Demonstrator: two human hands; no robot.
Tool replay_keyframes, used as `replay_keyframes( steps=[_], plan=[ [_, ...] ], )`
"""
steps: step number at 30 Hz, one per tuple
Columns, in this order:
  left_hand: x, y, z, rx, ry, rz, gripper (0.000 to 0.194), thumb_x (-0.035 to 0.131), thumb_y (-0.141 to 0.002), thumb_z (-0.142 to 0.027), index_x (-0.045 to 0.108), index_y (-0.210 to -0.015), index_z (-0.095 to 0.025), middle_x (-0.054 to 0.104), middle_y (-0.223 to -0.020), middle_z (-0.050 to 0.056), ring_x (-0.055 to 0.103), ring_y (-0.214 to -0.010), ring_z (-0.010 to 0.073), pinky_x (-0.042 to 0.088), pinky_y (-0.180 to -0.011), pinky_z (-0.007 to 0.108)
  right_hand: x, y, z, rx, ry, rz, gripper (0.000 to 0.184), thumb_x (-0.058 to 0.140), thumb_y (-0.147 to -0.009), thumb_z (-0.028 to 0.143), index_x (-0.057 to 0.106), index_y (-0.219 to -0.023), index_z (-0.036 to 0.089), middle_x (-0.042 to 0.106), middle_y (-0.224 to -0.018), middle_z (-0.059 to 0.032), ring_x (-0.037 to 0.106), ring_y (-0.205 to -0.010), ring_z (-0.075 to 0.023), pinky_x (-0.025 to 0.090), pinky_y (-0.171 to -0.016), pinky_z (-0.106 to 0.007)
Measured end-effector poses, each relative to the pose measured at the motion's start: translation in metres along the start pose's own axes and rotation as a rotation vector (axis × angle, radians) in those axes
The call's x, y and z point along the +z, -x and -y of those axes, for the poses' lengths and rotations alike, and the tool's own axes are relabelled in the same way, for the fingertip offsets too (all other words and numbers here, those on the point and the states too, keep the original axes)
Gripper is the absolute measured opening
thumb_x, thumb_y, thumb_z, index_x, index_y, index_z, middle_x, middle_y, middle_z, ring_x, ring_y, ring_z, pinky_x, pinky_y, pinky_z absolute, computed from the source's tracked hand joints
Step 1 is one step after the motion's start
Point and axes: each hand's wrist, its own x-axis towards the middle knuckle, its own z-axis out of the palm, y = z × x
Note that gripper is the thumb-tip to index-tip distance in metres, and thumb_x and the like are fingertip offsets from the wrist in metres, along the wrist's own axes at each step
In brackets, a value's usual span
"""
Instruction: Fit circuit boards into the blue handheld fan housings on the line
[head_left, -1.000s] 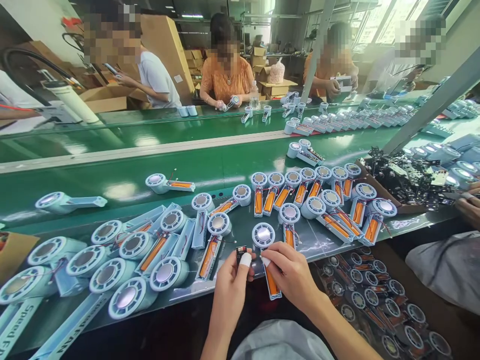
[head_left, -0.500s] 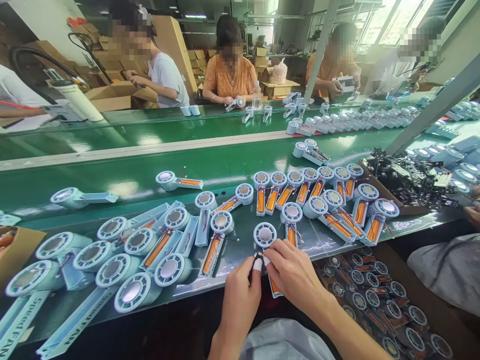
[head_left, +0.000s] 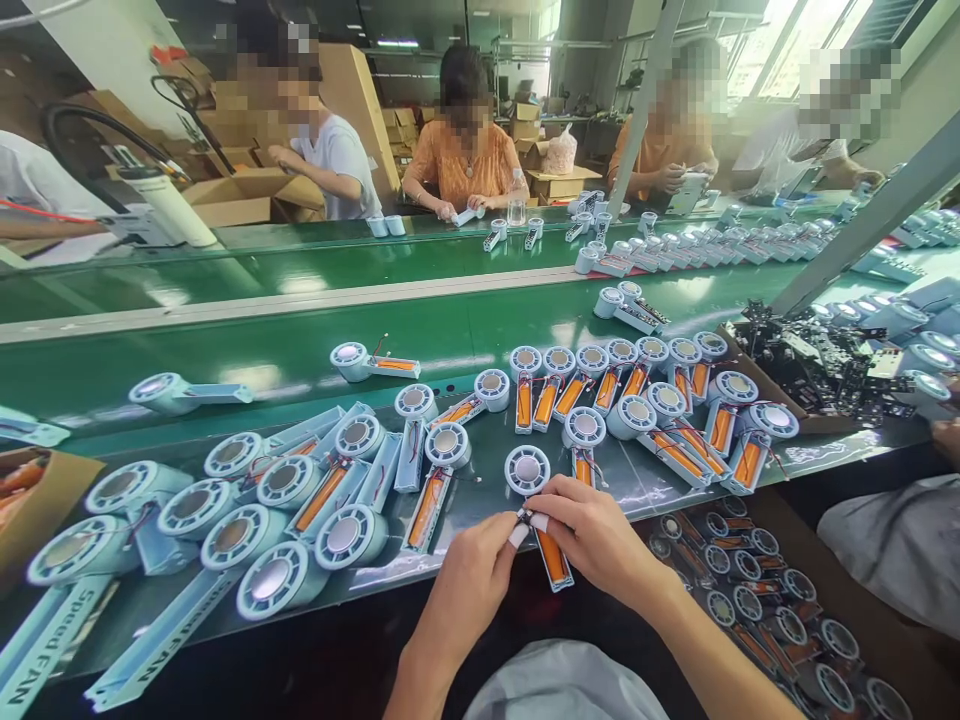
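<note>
At the bench edge before me lies a handheld fan with a round light-blue head (head_left: 527, 470). Its open handle with an orange battery (head_left: 553, 560) points toward me, partly under my fingers. My left hand (head_left: 474, 565) is closed in a pinch over the handle near the head, a white cover on its thumb. My right hand (head_left: 589, 530) pinches from the other side, with a white cover on a fingertip. Between the fingertips shows a small dark part (head_left: 523, 517), too small and covered to identify. Close by on the right is another open fan (head_left: 583, 428) with loose wires.
Several open fans (head_left: 442, 445) crowd the bench on both sides. A box of circuit boards (head_left: 817, 355) stands at right, and a bin of fans (head_left: 772, 600) sits below. Fans lie on the green belt (head_left: 300, 330). Co-workers (head_left: 469, 150) sit across; a metal post (head_left: 645, 100) rises beyond.
My hands have shifted slightly, and more of the orange battery handle shows between them. Fans on the belt appear farther right. The co-worker opposite has lowered a fan part to the bench.
</note>
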Motion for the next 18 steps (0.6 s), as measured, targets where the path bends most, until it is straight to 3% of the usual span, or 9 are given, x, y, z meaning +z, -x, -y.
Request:
replay_keyframes(
  steps=[3, 6, 12, 18],
  plan=[
    [0.001, -0.001, 0.0, -0.019, 0.035, 0.002, 0.029, 0.035, -0.096, -0.019, 0.054, -0.075, -0.024, 0.067, -0.076, 0.002, 0.059, -0.066, 0.0184, 0.039, -0.059, 0.027, 0.005, 0.0, -0.002, -0.023, 0.011, -0.041, 0.023, 0.048, -0.101, 0.017, 0.068, -0.11, 0.023, 0.069, -0.104, -0.006, 0.065, -0.093, -0.0195, 0.051, -0.081, -0.03],
    [0.005, 0.0, -0.001, -0.052, 0.082, -0.027, 0.031, 0.035, -0.099, -0.025, 0.061, -0.083, -0.023, 0.07, -0.082, 0.003, 0.063, -0.073, 0.0198, 0.043, -0.065, 0.028, 0.004, 0.0, 0.001, -0.004, 0.007, -0.079, 0.022, 0.048, -0.101, 0.017, 0.067, -0.11, 0.023, 0.07, -0.104, -0.0064, 0.066, -0.092, -0.0201, 0.053, -0.08, -0.031],
    [0.015, 0.009, -0.001, -0.254, 0.152, -0.134, 0.037, 0.036, -0.098, -0.036, 0.068, -0.107, -0.02, 0.076, -0.093, 0.009, 0.07, -0.086, 0.027, 0.05, -0.073, 0.035, -0.024, 0.012, 0.005, 0.124, -0.104, -0.136, 0.032, 0.047, -0.097, 0.012, 0.061, -0.123, 0.025, 0.07, -0.104, -0.0044, 0.067, -0.09, -0.0178, 0.055, -0.082, -0.031],
    [0.018, 0.012, 0.0, -0.359, 0.228, -0.193, 0.045, 0.036, -0.096, -0.043, 0.06, -0.125, -0.017, 0.075, -0.1, 0.013, 0.071, -0.093, 0.0296, 0.055, -0.078, 0.041, -0.027, 0.022, 0.01, 0.099, -0.051, 0.058, 0.042, 0.049, -0.092, 0.005, 0.061, -0.127, 0.024, 0.069, -0.118, -0.0063, 0.066, -0.106, -0.0215, 0.054, -0.091, -0.036]
  ],
)
